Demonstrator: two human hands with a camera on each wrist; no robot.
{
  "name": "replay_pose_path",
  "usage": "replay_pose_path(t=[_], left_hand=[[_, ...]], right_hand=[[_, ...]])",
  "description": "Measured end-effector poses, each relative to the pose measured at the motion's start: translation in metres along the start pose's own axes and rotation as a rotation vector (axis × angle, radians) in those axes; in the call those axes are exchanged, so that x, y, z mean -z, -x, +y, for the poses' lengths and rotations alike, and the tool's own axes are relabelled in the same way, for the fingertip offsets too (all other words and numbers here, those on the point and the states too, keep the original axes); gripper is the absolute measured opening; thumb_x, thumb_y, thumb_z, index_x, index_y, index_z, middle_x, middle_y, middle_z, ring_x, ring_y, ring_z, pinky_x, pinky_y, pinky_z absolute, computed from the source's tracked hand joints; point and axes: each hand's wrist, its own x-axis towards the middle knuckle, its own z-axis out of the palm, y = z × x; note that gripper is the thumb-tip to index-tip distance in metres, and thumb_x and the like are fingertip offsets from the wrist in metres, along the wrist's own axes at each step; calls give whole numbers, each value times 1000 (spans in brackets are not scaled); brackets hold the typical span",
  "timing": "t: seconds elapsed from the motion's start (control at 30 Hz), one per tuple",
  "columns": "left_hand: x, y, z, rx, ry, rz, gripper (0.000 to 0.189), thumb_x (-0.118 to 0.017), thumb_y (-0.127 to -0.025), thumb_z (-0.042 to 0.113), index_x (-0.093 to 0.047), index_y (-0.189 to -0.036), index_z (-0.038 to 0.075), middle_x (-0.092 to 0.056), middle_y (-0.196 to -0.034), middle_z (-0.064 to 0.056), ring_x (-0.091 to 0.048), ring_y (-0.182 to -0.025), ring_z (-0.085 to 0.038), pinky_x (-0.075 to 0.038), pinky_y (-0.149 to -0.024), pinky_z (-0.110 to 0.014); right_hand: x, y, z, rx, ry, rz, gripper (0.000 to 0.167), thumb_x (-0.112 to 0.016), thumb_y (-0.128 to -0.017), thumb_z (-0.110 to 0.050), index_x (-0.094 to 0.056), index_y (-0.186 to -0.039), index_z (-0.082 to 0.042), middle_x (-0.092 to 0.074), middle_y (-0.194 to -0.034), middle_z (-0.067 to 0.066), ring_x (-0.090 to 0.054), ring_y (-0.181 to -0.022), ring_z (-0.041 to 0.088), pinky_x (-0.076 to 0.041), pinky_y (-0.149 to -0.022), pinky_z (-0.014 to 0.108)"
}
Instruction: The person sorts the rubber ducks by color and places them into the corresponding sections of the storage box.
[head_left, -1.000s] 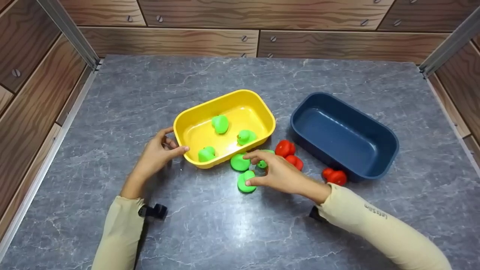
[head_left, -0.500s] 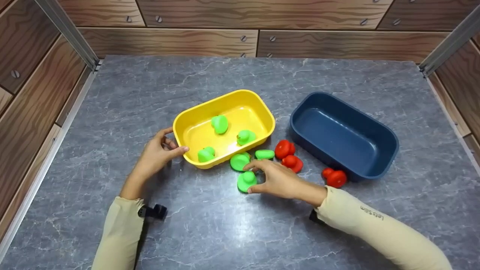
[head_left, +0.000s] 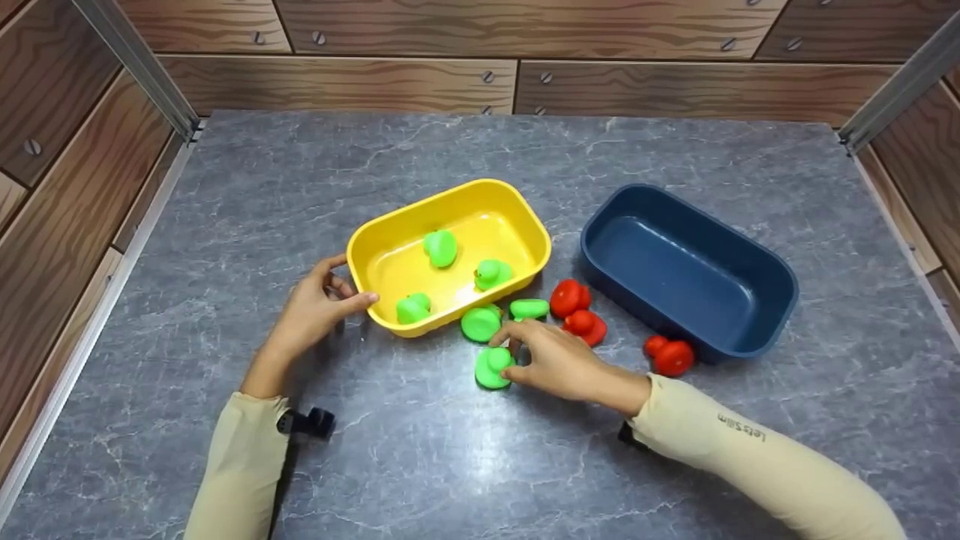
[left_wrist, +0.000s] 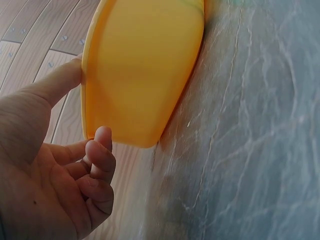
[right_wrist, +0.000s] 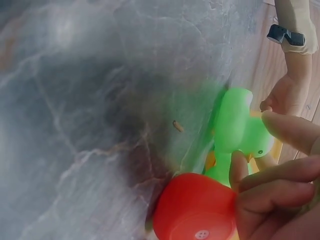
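My left hand (head_left: 311, 304) grips the near left end of a yellow tub (head_left: 450, 202), its thumb over the rim and its fingers against the outside. Three green rubber ducks (head_left: 493, 274) lie inside that tub. In front of it, my right hand (head_left: 559, 360) pinches the head of a green rubber duck (head_left: 493, 369) on the table between thumb and index finger. The right wrist view shows this duck (right_wrist: 232, 122) with the fingertips on either side of its head. Two more green ducks (head_left: 480, 324) lie by the tub's near side, one partly hidden by the right hand.
A dark blue tub (head_left: 682, 277) with nothing in it stands to the right. Along its near left side lie three red ducks (head_left: 570, 298), two of them close beside my right hand. Wood-patterned panels (head_left: 337, 82) border the grey marbled table (head_left: 390, 450).
My right hand has come down and toward me from over the green ducks, and its thumb and index finger have closed in on the nearest duck's head. The left hand stays on the yellow tub.
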Motion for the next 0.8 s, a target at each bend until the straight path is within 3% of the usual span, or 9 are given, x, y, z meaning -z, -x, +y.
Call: replay_pose_path(t=[0.47,0.67,0.73,0.8], left_hand=[[0,-1,1,-6,11,7,79,-77,-81,33,-38,-145,6,-53,-91,-5,-48,-63,-10,-44,-51,-22],[0,-1,1,10,17,-3,80,-77,-81,34,-37,-145,6,-53,-92,-5,-48,-64,-11,-44,-51,-22],[0,0,1,14,13,-3,81,-77,-81,35,-37,-145,6,-53,-92,-5,-48,-65,-11,-44,-52,-22],[0,0,1,15,11,-4,81,-77,-81,35,-37,-145,6,-53,-92,-5,-48,-66,-11,-44,-52,-22]], right_hand=[[10,14,5,39,-70,24,29,-72,-81,-12,-67,-109,-13,-62,-89,4,-56,-79,21,-42,-68,24],[19,19,3,54,-152,40,31,-73,-82,-12,-66,-112,-10,-67,-108,5,-61,-91,21,-50,-73,26],[22,19,1,50,-185,48,31,-73,-83,-12,-66,-113,-10,-67,-111,6,-61,-91,23,-49,-69,24],[25,19,0,45,-225,53,31,-73,-83,-12,-66,-113,-10,-67,-109,8,-59,-79,23,-45,-61,21]])
